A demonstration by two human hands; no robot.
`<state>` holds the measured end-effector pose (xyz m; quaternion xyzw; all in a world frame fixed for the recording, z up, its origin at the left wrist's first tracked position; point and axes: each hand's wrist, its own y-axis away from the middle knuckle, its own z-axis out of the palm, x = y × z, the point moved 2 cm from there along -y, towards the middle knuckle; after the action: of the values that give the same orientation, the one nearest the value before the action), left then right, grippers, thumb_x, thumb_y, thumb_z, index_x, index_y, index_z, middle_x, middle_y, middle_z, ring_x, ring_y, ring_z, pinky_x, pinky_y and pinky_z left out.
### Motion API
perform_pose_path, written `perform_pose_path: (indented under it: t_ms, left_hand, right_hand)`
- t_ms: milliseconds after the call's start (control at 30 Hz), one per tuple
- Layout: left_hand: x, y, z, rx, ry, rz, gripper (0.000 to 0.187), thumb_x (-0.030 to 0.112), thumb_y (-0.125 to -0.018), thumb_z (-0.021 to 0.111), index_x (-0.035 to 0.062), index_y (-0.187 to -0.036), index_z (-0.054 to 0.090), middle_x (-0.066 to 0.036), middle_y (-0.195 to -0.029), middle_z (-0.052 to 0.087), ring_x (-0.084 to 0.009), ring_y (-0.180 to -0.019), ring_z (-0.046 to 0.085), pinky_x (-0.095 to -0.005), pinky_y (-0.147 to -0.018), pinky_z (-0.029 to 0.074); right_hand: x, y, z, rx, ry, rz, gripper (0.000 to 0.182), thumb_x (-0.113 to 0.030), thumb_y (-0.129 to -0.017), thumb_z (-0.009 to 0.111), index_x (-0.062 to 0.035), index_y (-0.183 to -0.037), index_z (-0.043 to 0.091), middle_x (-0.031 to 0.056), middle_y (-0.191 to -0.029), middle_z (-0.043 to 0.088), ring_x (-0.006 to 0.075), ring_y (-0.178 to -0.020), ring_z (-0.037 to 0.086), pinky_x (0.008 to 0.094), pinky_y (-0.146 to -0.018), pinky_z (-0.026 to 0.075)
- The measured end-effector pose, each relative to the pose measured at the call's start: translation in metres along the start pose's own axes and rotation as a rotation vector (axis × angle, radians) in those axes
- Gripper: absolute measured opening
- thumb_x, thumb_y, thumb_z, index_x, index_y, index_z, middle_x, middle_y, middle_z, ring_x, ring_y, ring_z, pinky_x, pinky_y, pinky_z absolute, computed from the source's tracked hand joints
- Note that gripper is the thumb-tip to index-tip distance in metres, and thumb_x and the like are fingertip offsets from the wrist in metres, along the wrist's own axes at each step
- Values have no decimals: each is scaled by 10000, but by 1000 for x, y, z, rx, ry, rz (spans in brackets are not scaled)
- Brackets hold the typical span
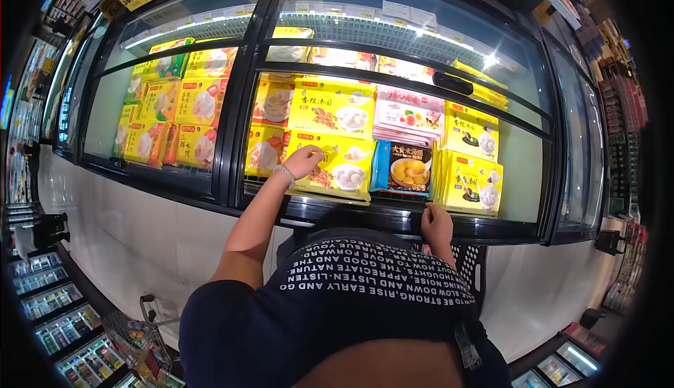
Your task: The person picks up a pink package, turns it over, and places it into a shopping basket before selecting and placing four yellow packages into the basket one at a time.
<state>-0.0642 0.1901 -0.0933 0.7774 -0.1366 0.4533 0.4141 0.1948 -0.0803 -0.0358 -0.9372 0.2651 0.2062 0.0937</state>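
My left hand [303, 163], with a beaded bracelet at the wrist, is over the left part of a yellow bag of frozen rice balls [344, 167]. Its fingers are loosely bent and slightly apart, and nothing shows between them. My right hand [437, 224] is at the front rim of the freezer [330, 212], below a blue and black bag of rice balls [405, 168]. The fingers on that hand are curled in; what they hold, if anything, is hidden. Another yellow bag [345, 104] lies behind the first, and white-pink packs [409, 113] are stacked to its right.
Sliding glass lids with black frames [463, 84] cover the back of the freezer. More yellow bags [472, 183] lie at the right. Packs of dumplings [199, 100] fill the left compartment. A black basket [479, 276] is by my right side. A shopping cart [137, 339] stands at lower left.
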Motion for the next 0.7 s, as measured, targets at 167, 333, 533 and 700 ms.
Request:
perform_pose_path:
  t_ms: [167,333,533,700]
  left_hand:
    - [-22,-53,-7,50,-161,-9,403,332,-795,540,-2,-1021,553,-166,-854,617,-242,-816,600,-316,-691,472]
    - [-79,-116,-2,132,-250,-234,471,305,-768,530,-34,-1094,504,-225,-1006,578,-308,-954,558,-353,-833,438]
    - [-206,-137,-5,264,-406,-425,505,204,-742,511,-68,-1161,430,-252,-1089,539,-316,-1066,506,-365,-888,412]
    - [-239,-146,-6,167,199,-666,444,155,-761,472,-42,-1159,464,-209,-1124,535,-283,-1045,522,-359,-858,417]
  right_hand:
    - [4,-3,3,-13,38,-6,119,-95,-752,550,-36,-841,603,132,-714,580,307,-688,556,386,-639,444]
    - [-1,-4,1,2,43,-10,100,-57,-730,565,-31,-820,599,130,-707,577,304,-675,559,381,-640,441]
    - [3,-4,0,-56,6,27,128,-13,-718,549,-20,-823,621,114,-757,608,277,-717,579,349,-678,453]
    - [4,-3,0,-30,-13,-4,123,-1,-715,550,-17,-820,610,107,-749,604,266,-700,580,340,-662,455]
